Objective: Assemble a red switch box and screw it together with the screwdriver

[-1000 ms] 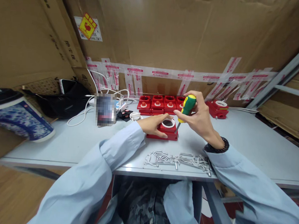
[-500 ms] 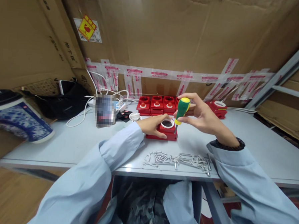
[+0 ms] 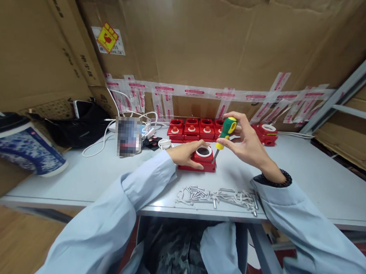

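A red box with a white ring around a dark round opening (image 3: 206, 159) lies on the table in front of me. My left hand (image 3: 186, 154) grips its left side, thumb along the front and fingers over the back. In my right hand (image 3: 247, 142) is a screwdriver (image 3: 227, 129) with a green and yellow handle. Its shaft leans down to the left, and the tip meets the right end of the red box. Whether the tip sits in a screw is too small to tell. Loose metal screws and pins (image 3: 197, 193) lie nearer to me, beside white strings (image 3: 236, 197).
Several red boxes with knobs (image 3: 191, 130) stand in a row behind, and another red box (image 3: 267, 134) sits at right. White cables (image 3: 147, 116), a pixelated device (image 3: 128, 136), a black bag (image 3: 76, 125) and a blue-white cup (image 3: 24, 145) occupy the left. Cardboard (image 3: 188, 43) walls the back.
The screwdriver's handle has tilted further to the right and its grip has turned, with my right hand shifting slightly. My left hand stays on the red box.
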{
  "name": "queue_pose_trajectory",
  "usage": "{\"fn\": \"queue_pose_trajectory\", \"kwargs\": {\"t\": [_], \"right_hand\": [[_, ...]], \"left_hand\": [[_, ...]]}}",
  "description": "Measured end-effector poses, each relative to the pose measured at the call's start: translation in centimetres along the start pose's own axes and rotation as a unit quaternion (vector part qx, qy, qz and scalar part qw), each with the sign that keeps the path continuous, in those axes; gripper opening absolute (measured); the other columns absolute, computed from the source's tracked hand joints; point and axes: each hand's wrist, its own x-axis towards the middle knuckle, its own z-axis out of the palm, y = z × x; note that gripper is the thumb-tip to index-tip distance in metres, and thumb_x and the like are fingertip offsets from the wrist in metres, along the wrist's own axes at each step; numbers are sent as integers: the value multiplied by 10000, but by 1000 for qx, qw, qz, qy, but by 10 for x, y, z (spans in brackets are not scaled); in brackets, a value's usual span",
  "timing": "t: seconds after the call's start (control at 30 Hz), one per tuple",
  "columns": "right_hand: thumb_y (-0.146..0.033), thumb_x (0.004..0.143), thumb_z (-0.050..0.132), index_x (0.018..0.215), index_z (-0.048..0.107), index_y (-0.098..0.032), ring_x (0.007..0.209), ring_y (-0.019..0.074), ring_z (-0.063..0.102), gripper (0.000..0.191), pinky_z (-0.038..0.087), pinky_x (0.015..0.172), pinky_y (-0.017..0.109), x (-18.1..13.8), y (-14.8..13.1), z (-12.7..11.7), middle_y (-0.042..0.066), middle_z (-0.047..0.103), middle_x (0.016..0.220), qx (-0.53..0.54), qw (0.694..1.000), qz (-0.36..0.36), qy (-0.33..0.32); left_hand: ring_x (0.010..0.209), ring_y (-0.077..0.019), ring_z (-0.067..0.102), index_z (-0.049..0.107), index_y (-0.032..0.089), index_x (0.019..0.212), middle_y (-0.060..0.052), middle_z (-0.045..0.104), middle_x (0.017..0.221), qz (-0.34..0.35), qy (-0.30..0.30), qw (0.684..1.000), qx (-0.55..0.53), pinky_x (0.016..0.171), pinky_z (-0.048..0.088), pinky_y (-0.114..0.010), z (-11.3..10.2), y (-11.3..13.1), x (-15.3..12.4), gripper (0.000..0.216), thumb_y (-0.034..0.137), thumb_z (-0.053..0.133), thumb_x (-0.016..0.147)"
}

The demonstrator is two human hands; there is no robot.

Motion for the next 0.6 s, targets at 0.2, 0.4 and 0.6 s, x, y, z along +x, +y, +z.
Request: {"fn": "queue_pose_trajectory", "kwargs": {"t": [0.2,0.4,0.6], "right_hand": [[-462,786,661,1291,331,-363,922,240,651,611,581,754,421,6,2,-13,53,553,1061,42,992,-12,120],[-473,731,716,1265,361,-351,871,237,662,653,589,745,442,4,11,-13,40,564,1018,70,992,-2,103],[-442,708,747,1229,384,-363,868,237,659,640,606,717,413,4,13,-11,23,553,960,92,991,12,98]], "left_hand": [[1246,-267,499,382,195,1298,-140,478,1381,4,0,1000,3,1044,396,-408,0,-1,1,732,462,724,708],[1262,-279,470,342,180,1369,-144,458,1388,-32,1,999,-20,1065,368,-439,-5,-6,-5,718,450,646,777],[1377,-258,349,346,235,1416,-80,360,1496,-33,-22,995,-92,1142,278,-430,-23,-16,-17,741,233,626,730]]}}
